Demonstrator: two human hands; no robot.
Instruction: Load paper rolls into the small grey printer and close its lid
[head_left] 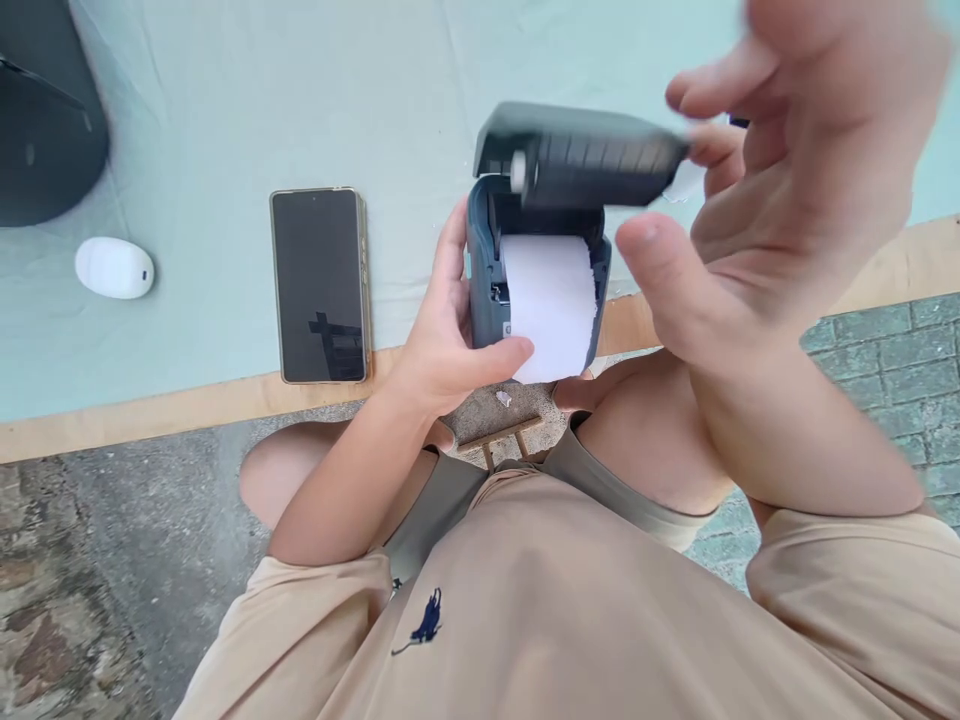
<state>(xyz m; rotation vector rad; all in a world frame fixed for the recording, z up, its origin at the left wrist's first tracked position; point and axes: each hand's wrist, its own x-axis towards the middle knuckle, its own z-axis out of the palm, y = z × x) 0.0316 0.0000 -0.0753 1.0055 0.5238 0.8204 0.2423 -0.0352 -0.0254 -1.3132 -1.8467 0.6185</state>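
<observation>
My left hand (pixel 457 345) grips a dark blue-grey portable receipt printer (pixel 487 318) from its left side, over the table's front edge. The printer's lid (pixel 592 150) is swung up and slightly blurred, with a dark ribbed inner face. A strip of white paper (pixel 553 300) comes out of the paper bay toward me, its right edge ragged, and my left thumb lies on its lower left corner. To the right, my right hand (pixel 780 190) is raised with fingers spread, partly blurred. Its fingertips are close to the lid's right end; whether they touch it I cannot tell.
A phone (pixel 321 285) lies dark screen up on the pale green cloth (pixel 217 110). Farther left are a small white rounded device (pixel 114 268) and a large black object (pixel 45 120). The wooden table edge (pixel 225 400) runs above my legs; a paper scrap (pixel 503 398) lies below.
</observation>
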